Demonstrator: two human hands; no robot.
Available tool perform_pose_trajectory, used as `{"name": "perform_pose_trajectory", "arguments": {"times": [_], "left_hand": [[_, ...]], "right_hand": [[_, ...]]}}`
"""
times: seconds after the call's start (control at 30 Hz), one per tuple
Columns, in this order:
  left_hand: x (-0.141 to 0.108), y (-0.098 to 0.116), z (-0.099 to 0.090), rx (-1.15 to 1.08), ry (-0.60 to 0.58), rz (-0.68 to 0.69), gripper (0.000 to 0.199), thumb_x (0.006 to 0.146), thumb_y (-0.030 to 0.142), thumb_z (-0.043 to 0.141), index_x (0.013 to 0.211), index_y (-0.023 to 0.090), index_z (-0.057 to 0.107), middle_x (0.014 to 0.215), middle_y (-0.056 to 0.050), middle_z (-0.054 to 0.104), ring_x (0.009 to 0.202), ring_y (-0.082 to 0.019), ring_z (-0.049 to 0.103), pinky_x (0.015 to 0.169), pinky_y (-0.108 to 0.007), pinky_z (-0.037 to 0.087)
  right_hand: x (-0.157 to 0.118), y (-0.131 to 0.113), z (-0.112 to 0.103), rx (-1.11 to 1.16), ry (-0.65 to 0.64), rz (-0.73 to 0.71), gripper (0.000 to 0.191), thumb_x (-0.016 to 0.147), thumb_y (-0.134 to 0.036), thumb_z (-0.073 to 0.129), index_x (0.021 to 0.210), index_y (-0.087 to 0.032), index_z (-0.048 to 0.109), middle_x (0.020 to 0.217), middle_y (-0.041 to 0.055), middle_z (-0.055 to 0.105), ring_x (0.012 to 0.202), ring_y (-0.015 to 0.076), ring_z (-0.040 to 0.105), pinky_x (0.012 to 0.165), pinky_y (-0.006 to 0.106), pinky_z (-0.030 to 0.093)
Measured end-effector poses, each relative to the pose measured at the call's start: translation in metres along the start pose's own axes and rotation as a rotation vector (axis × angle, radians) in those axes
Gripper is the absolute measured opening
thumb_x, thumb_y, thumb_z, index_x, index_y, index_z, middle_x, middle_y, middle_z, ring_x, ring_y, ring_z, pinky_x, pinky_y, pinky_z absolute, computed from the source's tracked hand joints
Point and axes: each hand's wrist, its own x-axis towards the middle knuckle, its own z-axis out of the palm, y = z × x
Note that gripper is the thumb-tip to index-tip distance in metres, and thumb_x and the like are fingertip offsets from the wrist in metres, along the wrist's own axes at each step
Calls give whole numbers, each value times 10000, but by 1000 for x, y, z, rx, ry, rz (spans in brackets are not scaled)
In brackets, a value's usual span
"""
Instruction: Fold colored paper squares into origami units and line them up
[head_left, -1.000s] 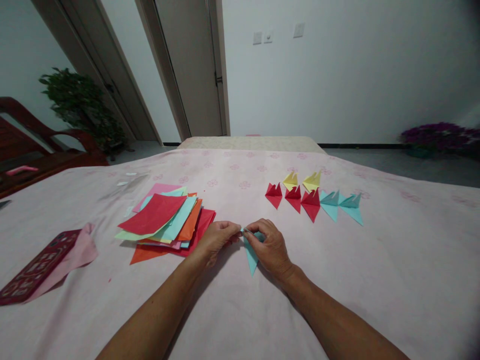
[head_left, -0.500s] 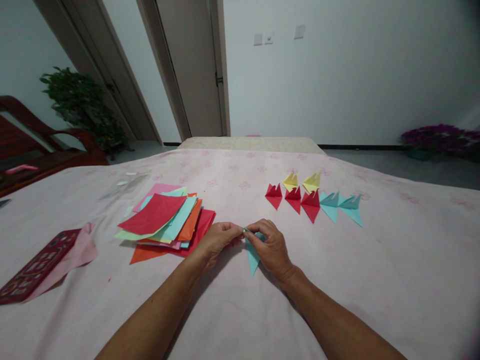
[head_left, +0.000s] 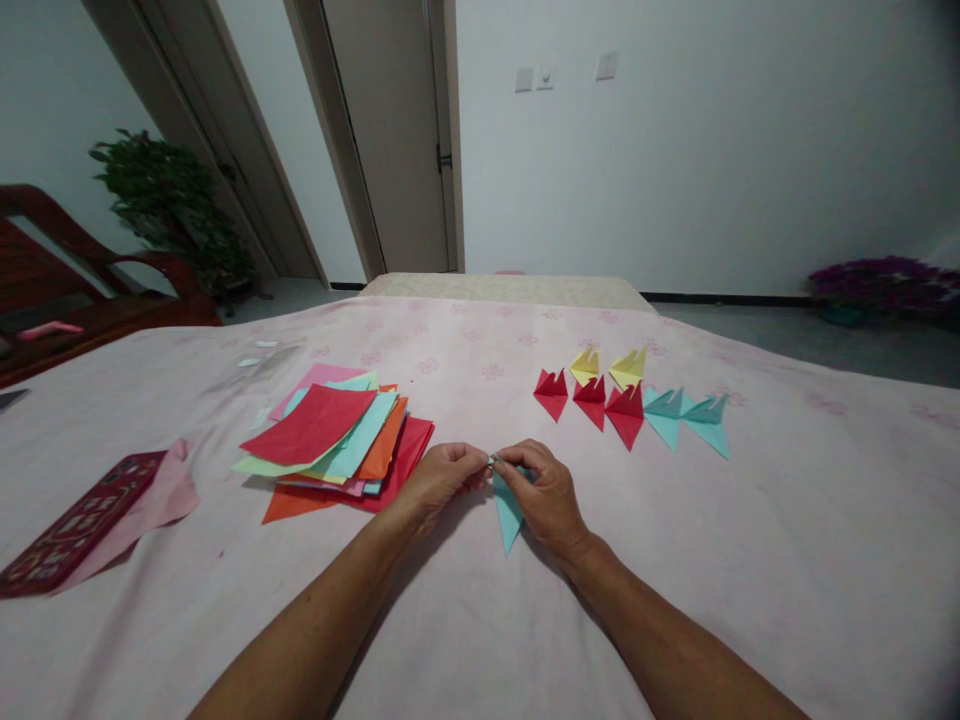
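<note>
A light blue folded paper (head_left: 508, 515) is between my two hands at the middle of the table, one long point of it aimed toward me. My left hand (head_left: 448, 478) pinches its small upper tip from the left. From the right, my right hand (head_left: 544, 495) is closed on the same paper, thumb and forefinger at the tip, covering much of it. To the right stand several folded paper birds: red ones (head_left: 624, 412), yellow ones (head_left: 628, 368) and light blue ones (head_left: 706, 420).
Left of my hands lies a loose stack of coloured paper sheets (head_left: 311, 425). Farther left a dark red patterned case (head_left: 79, 525) rests on pink cloth (head_left: 161, 492). A pink flowered tablecloth (head_left: 480, 650) covers the table. A wooden chair (head_left: 112, 320) stands beyond at the left.
The view has shifted slightly, so the whole scene sits a little farther right. Both hands keep their pinch on the light blue paper, with hardly any movement.
</note>
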Motion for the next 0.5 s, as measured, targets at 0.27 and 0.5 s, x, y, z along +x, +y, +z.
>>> {"name": "perform_pose_trajectory", "arguments": {"times": [0.27, 0.5], "left_hand": [[3, -3, -2, 33, 14, 2, 274, 681, 406, 685, 670, 141, 617, 619, -7, 592, 528, -81, 426, 515, -224, 269], [1, -1, 0, 35, 23, 11, 189, 681, 331, 636, 683, 145, 604, 651, -13, 617, 537, -79, 434, 525, -216, 284]], "right_hand": [[2, -1, 1, 23, 3, 21, 63, 843, -233, 671, 785, -224, 695, 785, 14, 661, 792, 185, 608, 760, 318, 464], [1, -3, 1, 29, -7, 31, 69, 829, -199, 656, 777, -224, 694, 783, 11, 665, 785, 179, 615, 751, 308, 464]]}}
